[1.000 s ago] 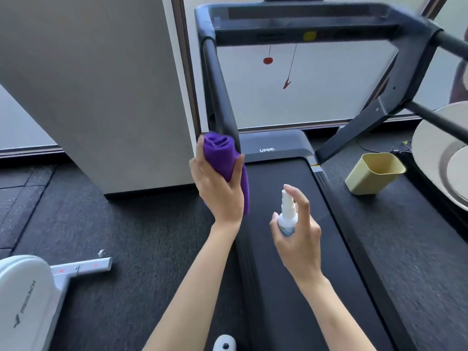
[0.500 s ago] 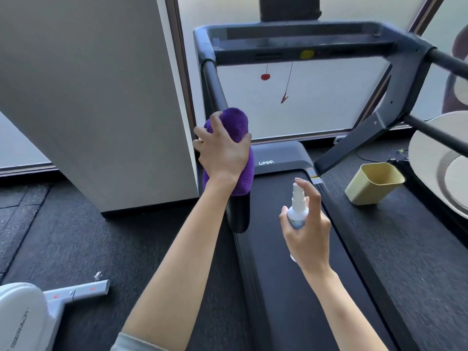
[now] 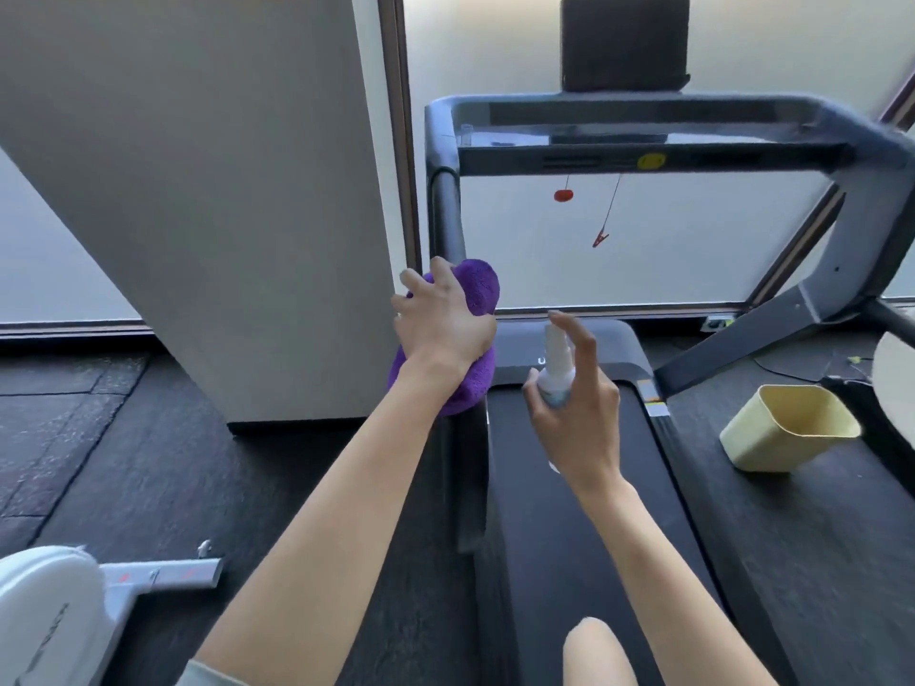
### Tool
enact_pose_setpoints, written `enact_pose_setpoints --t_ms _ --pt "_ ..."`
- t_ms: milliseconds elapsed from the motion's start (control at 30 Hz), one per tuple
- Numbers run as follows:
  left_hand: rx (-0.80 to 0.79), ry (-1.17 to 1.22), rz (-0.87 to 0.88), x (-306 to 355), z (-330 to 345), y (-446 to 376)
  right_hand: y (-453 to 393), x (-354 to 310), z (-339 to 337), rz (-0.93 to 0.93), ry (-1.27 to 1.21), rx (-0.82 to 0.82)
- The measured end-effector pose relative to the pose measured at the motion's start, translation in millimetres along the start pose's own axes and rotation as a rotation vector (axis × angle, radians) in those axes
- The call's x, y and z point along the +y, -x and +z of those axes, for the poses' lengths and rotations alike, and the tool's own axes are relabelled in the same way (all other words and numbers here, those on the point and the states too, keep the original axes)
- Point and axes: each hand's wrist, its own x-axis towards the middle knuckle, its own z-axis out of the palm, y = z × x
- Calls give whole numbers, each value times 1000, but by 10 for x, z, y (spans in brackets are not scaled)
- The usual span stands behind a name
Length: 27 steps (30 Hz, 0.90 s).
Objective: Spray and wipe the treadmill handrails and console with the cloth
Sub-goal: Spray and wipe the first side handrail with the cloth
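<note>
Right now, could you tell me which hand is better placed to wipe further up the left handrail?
The left hand, probably: its grip already wraps the purple cloth around the left handrail. The right hand is occupied holding the spray bottle over the belt.

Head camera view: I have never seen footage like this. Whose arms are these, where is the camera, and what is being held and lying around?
The camera sits on a person's head, looking down at their own bare arms. There is no robot. The left hand presses a fuzzy purple cloth around the black left handrail of a dark grey treadmill. The right hand holds a small white spray bottle, index finger on its nozzle, above the black running belt. On the dark floor to the right stands a pale yellow plastic bin; part of a white exercise machine shows at lower left.
</note>
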Motion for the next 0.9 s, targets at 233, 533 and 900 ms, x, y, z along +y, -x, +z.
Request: enact_pose_setpoints --t_ms 233,533,900 --pt "111 -267 -130 283 103 -208 -784 120 -78 -44 -145 -257" --pt "176 -468 -246 407 210 -236 -1534 52 -342 -122 -168 -562" --pt "437 -428 -462 506 383 -354 -2127 41 -64 -204 -229 -818"
